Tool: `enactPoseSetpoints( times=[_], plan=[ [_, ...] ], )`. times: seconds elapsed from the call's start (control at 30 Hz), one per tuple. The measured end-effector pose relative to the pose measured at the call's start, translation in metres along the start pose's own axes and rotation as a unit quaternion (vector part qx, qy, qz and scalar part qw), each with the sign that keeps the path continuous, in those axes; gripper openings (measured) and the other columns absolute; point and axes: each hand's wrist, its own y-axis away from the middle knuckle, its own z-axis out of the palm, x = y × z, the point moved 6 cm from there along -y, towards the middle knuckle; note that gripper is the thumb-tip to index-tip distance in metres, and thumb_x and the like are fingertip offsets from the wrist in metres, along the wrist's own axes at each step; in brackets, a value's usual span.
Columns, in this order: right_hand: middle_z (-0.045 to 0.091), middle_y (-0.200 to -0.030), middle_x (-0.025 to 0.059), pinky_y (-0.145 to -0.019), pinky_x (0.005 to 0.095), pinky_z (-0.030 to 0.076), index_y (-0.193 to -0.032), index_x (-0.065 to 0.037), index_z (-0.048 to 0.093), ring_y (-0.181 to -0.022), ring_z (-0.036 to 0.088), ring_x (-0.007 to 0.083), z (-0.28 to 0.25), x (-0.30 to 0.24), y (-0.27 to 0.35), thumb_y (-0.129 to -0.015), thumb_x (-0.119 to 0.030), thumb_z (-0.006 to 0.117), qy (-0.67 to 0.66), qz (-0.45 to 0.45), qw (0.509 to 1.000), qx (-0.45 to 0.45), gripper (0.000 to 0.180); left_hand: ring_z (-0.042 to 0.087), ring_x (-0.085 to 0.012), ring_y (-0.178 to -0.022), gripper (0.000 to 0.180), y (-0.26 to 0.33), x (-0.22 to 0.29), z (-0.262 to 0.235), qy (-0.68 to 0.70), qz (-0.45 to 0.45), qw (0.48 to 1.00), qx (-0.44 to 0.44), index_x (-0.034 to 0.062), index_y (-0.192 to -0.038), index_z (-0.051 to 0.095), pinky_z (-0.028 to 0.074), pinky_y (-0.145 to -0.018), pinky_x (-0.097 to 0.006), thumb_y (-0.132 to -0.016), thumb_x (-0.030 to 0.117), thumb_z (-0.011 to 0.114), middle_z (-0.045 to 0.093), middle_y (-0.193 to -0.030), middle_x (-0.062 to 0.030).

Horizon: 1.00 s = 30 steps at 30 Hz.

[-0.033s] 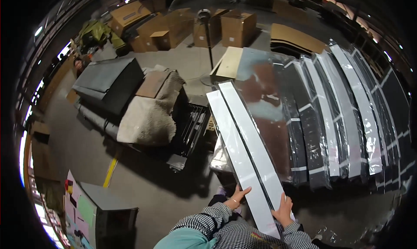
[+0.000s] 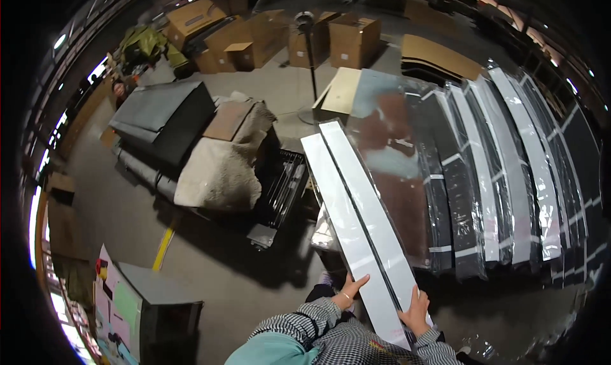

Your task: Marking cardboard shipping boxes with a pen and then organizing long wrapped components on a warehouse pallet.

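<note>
Two long, narrow white panels [image 2: 356, 218], with a dark seam between them, run from my chest away toward the floor's middle. My left hand [image 2: 349, 292] grips the pair's left edge near its close end. My right hand [image 2: 417, 311] holds the right edge a little lower. My sleeves are checked black and white. Just right of the white panels lies a row of long dark panels wrapped in clear plastic [image 2: 484, 174], overlapping one another.
A black cart [image 2: 280, 187] stands left of the panels, beside a beige cloth-covered pile [image 2: 223, 168] and dark flat sheets [image 2: 162, 120]. Cardboard boxes [image 2: 254, 40] and a standing fan [image 2: 305, 21] are at the back. A grey cabinet [image 2: 159, 301] and a yellow floor line [image 2: 164, 247] lie near left.
</note>
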Motion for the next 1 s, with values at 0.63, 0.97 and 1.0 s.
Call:
enactPoseSetpoints(
  times=[0.63,0.97,1.0],
  plan=[
    [0.047,-0.128,0.0268,-0.101,0.0514,0.034,-0.135,-0.013,0.057,-0.12,0.044,0.0424,-0.08,-0.221,-0.191,-0.056,-0.021,0.088,0.053,-0.266,0.962,-0.021,0.086,0.052,-0.0305,-0.125,0.097,0.02,0.161,-0.112,0.201,-0.078,0.961,0.175,0.026,-0.157,0.016,0.046,-0.084,-0.059,-0.085,0.065,0.068,0.046,-0.146,-0.0076],
    [0.045,-0.144,0.0225,-0.111,0.0565,0.031,-0.139,-0.01,0.054,-0.134,0.042,0.0413,-0.079,-0.302,-0.308,-0.078,-0.014,0.074,-0.001,-0.312,0.943,0.116,0.065,0.069,-0.0207,-0.076,0.068,-0.075,0.254,-0.198,0.269,-0.002,0.95,0.161,0.0244,-0.13,0.055,0.034,-0.039,-0.023,-0.088,0.077,0.05,0.07,-0.109,-0.0011],
    [0.046,-0.144,0.0215,-0.112,0.0552,0.032,-0.139,-0.008,0.052,-0.134,0.042,0.0401,-0.102,-0.313,-0.303,-0.08,-0.013,0.073,-0.063,-0.3,0.941,0.141,0.063,0.069,-0.0246,-0.094,0.069,-0.099,0.242,-0.235,0.236,0.02,0.947,0.218,0.0243,-0.135,0.052,0.047,-0.055,-0.03,-0.089,0.076,0.05,0.066,-0.122,-0.0035]
  ],
)
